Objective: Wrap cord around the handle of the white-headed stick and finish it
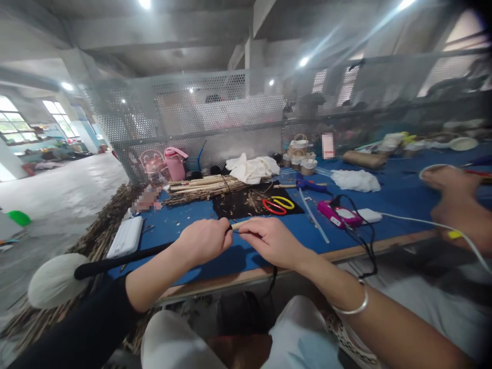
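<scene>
A long rod wrapped in black point(126, 260) runs from a pale round head point(57, 282) at the left to my hands. My left hand point(205, 241) is closed around its black end, near a bare wooden tip point(236, 225). My right hand point(269, 241) pinches at this tip, close beside the left one. Both hands are above the front part of the blue table point(226, 264). Just beyond them lie scissors with red and yellow handles point(279, 205) on a black cloth point(230, 204).
Behind the cloth are wooden sticks point(203, 188), white fabric point(251, 168) and a blue glue gun point(311, 185). A white box point(125, 237) lies at the left, a magenta device point(339, 214) with cables at the right. Another person's arm point(461, 205) reaches in at the far right.
</scene>
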A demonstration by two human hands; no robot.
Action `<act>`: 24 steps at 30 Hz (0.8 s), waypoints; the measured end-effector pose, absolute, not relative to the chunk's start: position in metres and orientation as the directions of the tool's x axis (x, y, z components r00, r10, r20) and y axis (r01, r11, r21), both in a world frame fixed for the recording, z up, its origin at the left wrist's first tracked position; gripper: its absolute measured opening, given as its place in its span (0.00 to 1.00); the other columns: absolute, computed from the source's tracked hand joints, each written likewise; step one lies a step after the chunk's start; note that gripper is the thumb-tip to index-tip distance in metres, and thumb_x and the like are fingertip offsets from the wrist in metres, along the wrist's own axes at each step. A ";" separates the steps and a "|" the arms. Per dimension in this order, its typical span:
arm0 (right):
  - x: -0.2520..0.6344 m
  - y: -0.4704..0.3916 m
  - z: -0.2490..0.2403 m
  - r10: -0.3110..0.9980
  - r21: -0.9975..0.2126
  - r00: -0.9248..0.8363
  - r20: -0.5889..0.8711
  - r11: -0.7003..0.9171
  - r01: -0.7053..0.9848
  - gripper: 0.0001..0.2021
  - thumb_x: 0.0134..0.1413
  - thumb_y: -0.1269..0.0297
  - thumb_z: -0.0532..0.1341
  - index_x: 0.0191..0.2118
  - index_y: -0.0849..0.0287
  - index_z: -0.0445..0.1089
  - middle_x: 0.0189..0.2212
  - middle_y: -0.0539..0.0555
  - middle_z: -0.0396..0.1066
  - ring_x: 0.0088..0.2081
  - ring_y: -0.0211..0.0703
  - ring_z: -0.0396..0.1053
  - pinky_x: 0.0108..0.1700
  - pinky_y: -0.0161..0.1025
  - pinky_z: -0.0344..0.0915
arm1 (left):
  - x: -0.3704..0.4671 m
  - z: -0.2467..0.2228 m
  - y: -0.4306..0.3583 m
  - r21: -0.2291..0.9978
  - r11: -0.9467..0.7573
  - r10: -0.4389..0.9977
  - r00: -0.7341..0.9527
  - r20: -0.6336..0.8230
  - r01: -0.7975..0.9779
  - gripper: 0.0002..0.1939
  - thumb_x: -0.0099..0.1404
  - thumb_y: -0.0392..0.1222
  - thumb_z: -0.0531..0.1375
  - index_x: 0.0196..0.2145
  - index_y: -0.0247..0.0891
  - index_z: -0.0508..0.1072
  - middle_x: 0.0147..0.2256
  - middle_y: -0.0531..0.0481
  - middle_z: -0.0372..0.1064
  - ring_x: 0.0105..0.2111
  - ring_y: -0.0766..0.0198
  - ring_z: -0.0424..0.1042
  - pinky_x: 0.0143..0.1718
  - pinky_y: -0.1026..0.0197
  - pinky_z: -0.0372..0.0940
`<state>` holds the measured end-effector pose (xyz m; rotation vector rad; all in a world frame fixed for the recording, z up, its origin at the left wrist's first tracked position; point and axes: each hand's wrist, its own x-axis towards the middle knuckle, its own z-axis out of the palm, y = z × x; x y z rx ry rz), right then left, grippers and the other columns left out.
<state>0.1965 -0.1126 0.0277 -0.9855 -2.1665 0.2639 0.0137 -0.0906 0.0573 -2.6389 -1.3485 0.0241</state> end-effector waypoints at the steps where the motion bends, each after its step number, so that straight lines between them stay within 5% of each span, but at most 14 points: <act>1: 0.200 -0.114 0.032 0.697 -0.402 -0.471 0.542 0.706 0.583 0.10 0.57 0.69 0.55 0.36 0.60 0.74 0.32 0.55 0.73 0.33 0.40 0.67 0.36 0.34 0.58 | 0.013 0.058 -0.095 -0.167 -0.588 0.796 0.603 0.053 0.792 0.17 0.66 0.45 0.42 0.36 0.38 0.68 0.31 0.41 0.74 0.30 0.49 0.75 0.30 0.54 0.66; 5: 0.207 -0.114 0.046 0.660 -0.395 -0.545 0.518 0.749 0.532 0.09 0.55 0.70 0.56 0.32 0.61 0.74 0.26 0.53 0.70 0.28 0.36 0.65 0.32 0.33 0.57 | 0.014 0.062 -0.109 -0.179 -0.653 0.747 0.665 0.010 0.736 0.17 0.66 0.45 0.42 0.36 0.39 0.69 0.29 0.42 0.74 0.29 0.48 0.75 0.28 0.53 0.66; 8: 0.209 -0.107 0.050 0.717 -0.605 -0.545 0.435 0.681 0.412 0.06 0.51 0.70 0.60 0.30 0.62 0.74 0.24 0.51 0.69 0.27 0.34 0.64 0.31 0.31 0.57 | 0.016 0.064 -0.118 -0.182 -0.687 0.714 0.700 0.010 0.703 0.17 0.65 0.46 0.43 0.36 0.39 0.69 0.27 0.43 0.74 0.27 0.50 0.74 0.26 0.54 0.66; 13: 0.209 -0.091 0.039 0.795 -0.948 -0.600 0.084 0.249 0.198 0.07 0.42 0.65 0.66 0.26 0.64 0.72 0.21 0.47 0.68 0.23 0.31 0.60 0.27 0.31 0.56 | 0.015 0.062 -0.129 -0.185 -0.741 0.657 0.754 -0.001 0.645 0.17 0.65 0.49 0.44 0.36 0.39 0.69 0.26 0.45 0.73 0.25 0.51 0.74 0.24 0.57 0.65; 20: 0.194 -0.085 0.005 0.857 -1.000 -0.515 0.001 -0.015 -0.027 0.14 0.34 0.58 0.69 0.24 0.64 0.69 0.18 0.46 0.65 0.18 0.28 0.54 0.20 0.30 0.49 | 0.010 0.060 -0.130 -0.184 -0.720 0.671 0.739 0.065 0.670 0.17 0.65 0.51 0.44 0.37 0.41 0.68 0.27 0.46 0.73 0.26 0.51 0.74 0.24 0.57 0.64; 24: 0.186 -0.096 -0.014 0.923 -0.997 -0.384 0.038 0.007 -0.082 0.14 0.37 0.57 0.67 0.28 0.63 0.70 0.14 0.42 0.57 0.15 0.27 0.45 0.17 0.30 0.41 | 0.005 0.060 -0.122 -0.230 -0.634 0.729 0.670 0.139 0.738 0.15 0.65 0.48 0.44 0.35 0.41 0.66 0.26 0.47 0.73 0.25 0.50 0.74 0.23 0.58 0.63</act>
